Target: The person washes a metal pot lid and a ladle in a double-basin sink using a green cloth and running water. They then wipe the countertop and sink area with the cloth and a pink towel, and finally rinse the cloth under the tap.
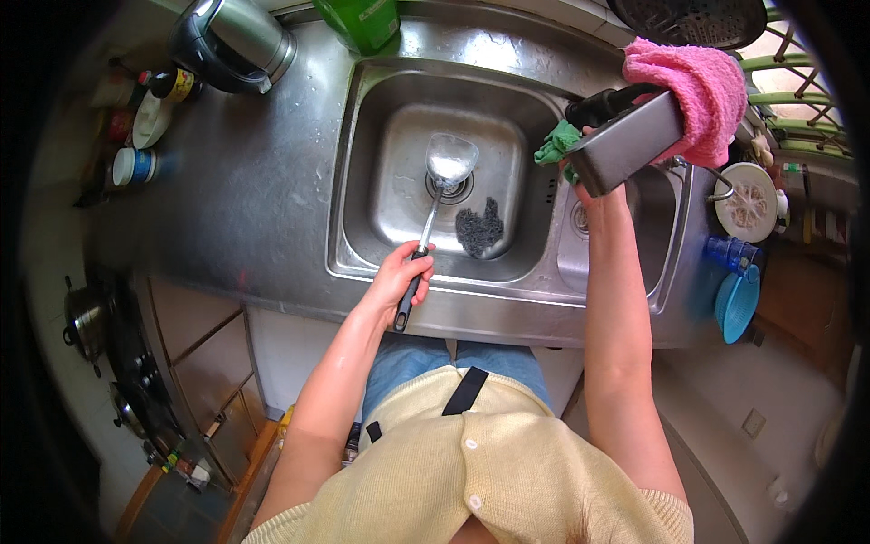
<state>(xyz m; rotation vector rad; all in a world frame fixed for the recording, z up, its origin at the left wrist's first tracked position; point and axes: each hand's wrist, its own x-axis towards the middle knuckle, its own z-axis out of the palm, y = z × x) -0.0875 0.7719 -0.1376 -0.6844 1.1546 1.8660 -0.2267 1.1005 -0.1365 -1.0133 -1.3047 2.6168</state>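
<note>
My left hand [410,269] grips the black handle of a metal wok spatula [431,214]. The spatula's wet blade lies over the drain of the large steel sink basin [401,204]. A dark grey scouring pad [480,229] rests on the basin floor, to the right of the spatula shaft. Above the divider between the basins, my right hand [586,196] has a crumpled green cloth [559,141] in its fingers. A dark box-shaped fixture [629,144] hides most of that hand, and a pink towel [707,95] drapes over the fixture.
A smaller basin [652,224] adjoins on the right. An electric kettle [234,44] and a green container [363,24] stand behind the counter's left part. A blue plastic basket [737,304] and a blue cup [733,254] are at the right end. Bottles and jars [134,166] line the left.
</note>
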